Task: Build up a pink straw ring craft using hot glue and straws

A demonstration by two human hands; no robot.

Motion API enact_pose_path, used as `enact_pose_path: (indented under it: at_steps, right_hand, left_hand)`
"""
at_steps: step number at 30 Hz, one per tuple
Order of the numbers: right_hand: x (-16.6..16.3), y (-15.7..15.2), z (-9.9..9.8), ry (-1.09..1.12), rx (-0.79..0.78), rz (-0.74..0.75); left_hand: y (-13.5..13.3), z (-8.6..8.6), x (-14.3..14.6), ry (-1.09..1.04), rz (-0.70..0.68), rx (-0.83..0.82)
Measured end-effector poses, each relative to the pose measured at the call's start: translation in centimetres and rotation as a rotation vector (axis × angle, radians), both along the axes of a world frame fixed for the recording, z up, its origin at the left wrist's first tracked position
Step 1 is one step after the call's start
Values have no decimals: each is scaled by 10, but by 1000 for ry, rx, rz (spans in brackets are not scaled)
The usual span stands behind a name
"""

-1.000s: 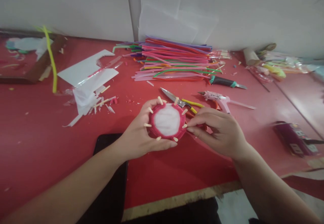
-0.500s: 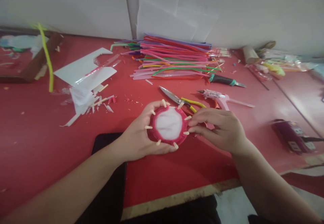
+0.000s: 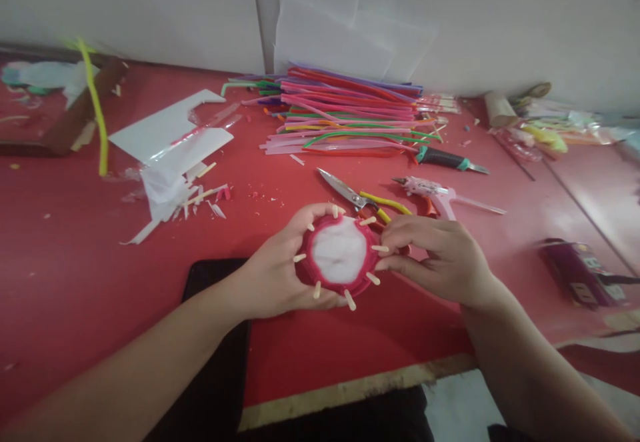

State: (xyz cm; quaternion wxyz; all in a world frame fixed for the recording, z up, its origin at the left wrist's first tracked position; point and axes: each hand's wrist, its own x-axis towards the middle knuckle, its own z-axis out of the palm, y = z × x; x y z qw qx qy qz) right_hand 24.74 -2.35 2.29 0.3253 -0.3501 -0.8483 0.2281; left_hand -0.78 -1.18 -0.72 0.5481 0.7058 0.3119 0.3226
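With the left hand (image 3: 273, 270) gripping the red-rimmed disc (image 3: 340, 252) at nine o'clock, the right hand (image 3: 440, 260), fingers pinching its three o'clock edge, should press lightly.

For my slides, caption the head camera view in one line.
Left hand holding a round red-rimmed piece ringed with pale pegs, right hand at its edge, scissors beyond on a red table.

Red-rimmed white round piece (image 3: 339, 252) with pale pegs (image 3: 352, 301) between both hands (image 3: 267, 272)
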Motion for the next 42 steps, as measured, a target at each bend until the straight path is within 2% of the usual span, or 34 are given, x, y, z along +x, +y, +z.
enact_pose_path:
  at_steps: [4,9,14,18,24,29,32,36,42]
  right_hand:
    - [-1,0,3,-2,-78,13]
    - [4,-4,-1,158,-293,-8]
    - [4,-4,-4,340,-527,143]
    - [-2,-1,3,341,-635,281]
    - [-3,-1,11,403,-754,302]
    - [2,-1,5,510,-857,262]
    - [5,-1,4,531,-866,248]
    - [7,0,7,513,-777,243]
    - [10,-1,7,473,-685,246]
  left_hand:
    - [1,1,0,13,-6,16]
    - [1,9,2,-63,-107,-121]
    - [1,11,1,-47,-158,-259]
    - [0,8,-2,-35,-181,-319]
    - [0,12,-3,-133,-272,-485]
    - [-1,14,-2,-244,-177,-505]
    - [-1,16,-1,-358,-178,-561]
    - [-1,16,1,-471,-222,-642]
    - [-1,17,0,-501,-268,-674]
